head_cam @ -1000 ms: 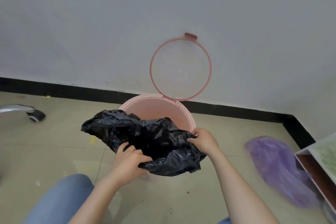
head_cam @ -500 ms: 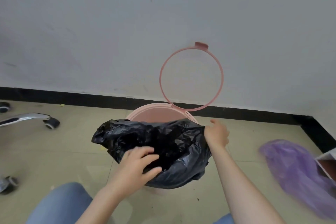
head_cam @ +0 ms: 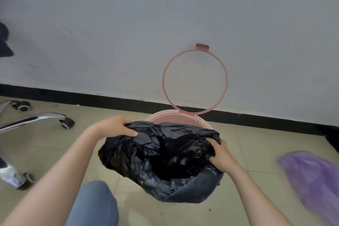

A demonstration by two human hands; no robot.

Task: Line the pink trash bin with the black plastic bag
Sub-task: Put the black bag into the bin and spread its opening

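While both hands, left (head_cam: 113, 127), right (head_cam: 221, 158), pinch black bag (head_cam: 159, 158) (grips closed), over pink bin (head_cam: 174, 116).

Purple bag (head_cam: 313, 180) right; chair base (head_cam: 33, 120) left.

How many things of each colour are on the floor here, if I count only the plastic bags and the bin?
Black: 1, the black bag
Pink: 1, the pink bin with its raised ring
Purple: 1, the purple bag
Total: 3
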